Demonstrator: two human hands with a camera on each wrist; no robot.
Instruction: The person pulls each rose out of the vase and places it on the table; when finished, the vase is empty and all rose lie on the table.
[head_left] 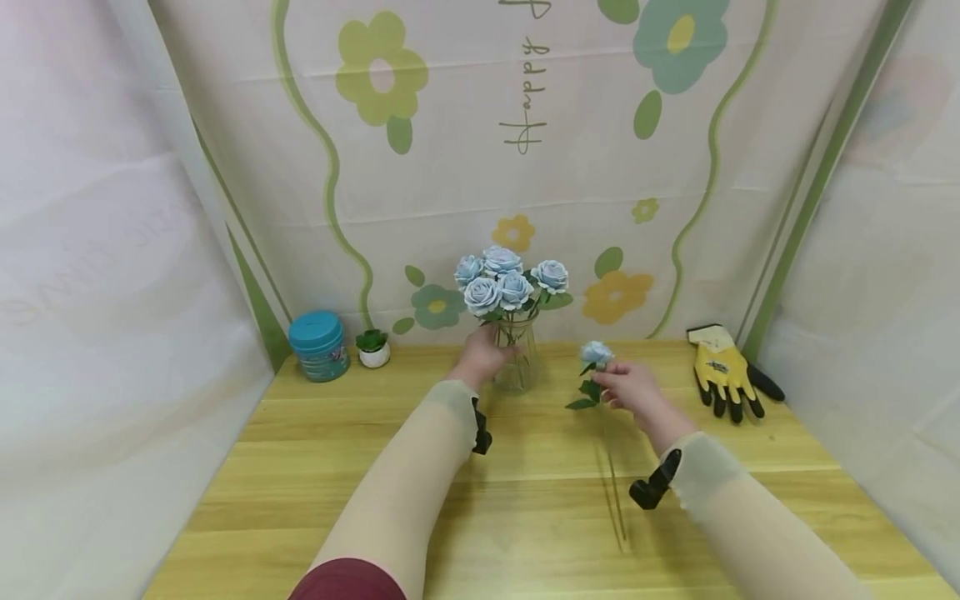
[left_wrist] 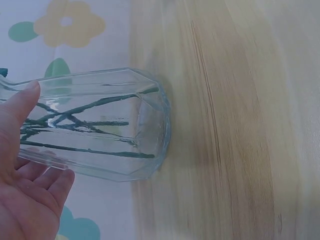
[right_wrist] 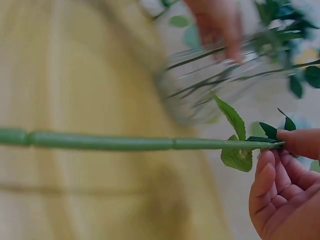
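A clear glass vase (head_left: 517,367) stands near the back of the table with several pale blue roses (head_left: 501,279) in it. My left hand (head_left: 483,354) grips the vase around its upper part. In the left wrist view, green stems cross inside the glass vase (left_wrist: 105,120), and the left thumb and fingers (left_wrist: 45,187) lie on opposite sides of it. Right of the vase, my right hand (head_left: 630,387) pinches a single blue rose (head_left: 596,353) by its stem just below the bloom. The long green stem (right_wrist: 110,140) hangs down toward the table front, with leaves close to the fingers.
A teal lidded jar (head_left: 318,346) and a small potted plant (head_left: 372,347) sit at the back left of the wooden table (head_left: 337,467). Yellow-and-black work gloves (head_left: 723,373) lie at the back right. A flower-printed cloth (head_left: 465,183) hangs behind.
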